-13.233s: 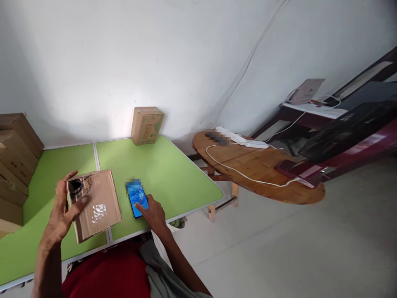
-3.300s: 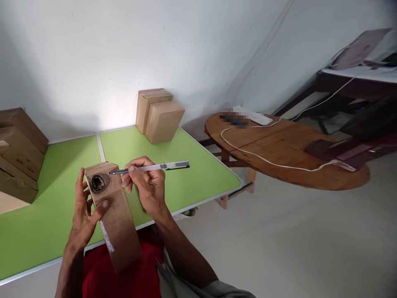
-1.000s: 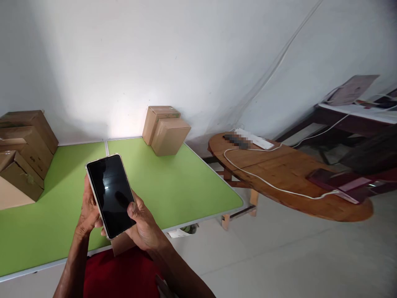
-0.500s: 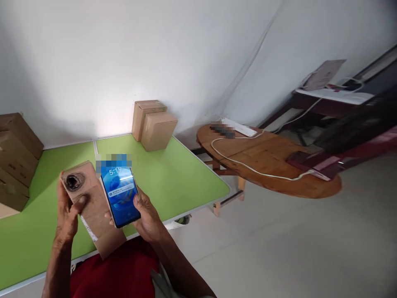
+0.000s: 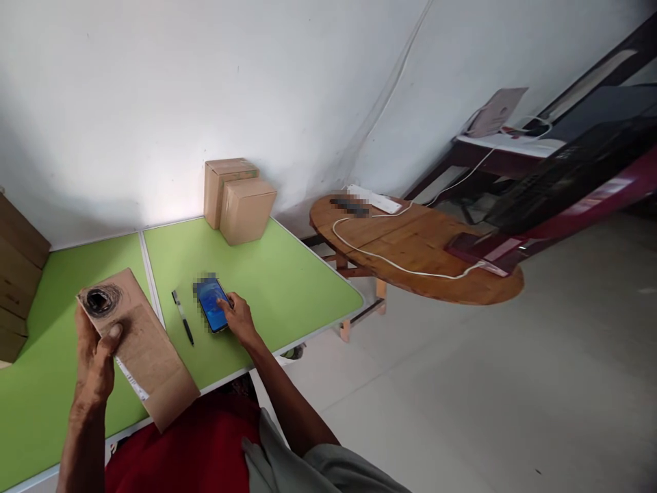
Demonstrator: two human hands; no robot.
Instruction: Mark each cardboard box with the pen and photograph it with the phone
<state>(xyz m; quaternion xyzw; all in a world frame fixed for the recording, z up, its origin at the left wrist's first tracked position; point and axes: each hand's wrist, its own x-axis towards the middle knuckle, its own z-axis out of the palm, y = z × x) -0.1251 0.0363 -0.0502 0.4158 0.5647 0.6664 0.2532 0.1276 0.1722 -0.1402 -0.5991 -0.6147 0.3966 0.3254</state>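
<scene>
A long brown cardboard box (image 5: 146,342) with a dark-ringed hole near its far end is gripped by my left hand (image 5: 97,356), thumb on top. The box tilts over the near table edge, with an open flap toward my body. My right hand (image 5: 239,319) holds a smartphone (image 5: 213,308) with a lit blue screen, low over the green table (image 5: 302,294); I cannot tell whether the phone touches the surface. Between box and phone lies a black-and-clear pen (image 5: 183,318).
Two cardboard boxes (image 5: 247,211) stand at the table's back by the wall, and more boxes (image 5: 20,274) are at the far left. To the right, a wooden oval table (image 5: 421,246) carries a white cable (image 5: 395,258) and a dark red stand (image 5: 487,250).
My right hand has moved the phone away from the box, forward and down toward the table. The pen now shows. My left hand keeps hold of the box; the view has shifted slightly.
</scene>
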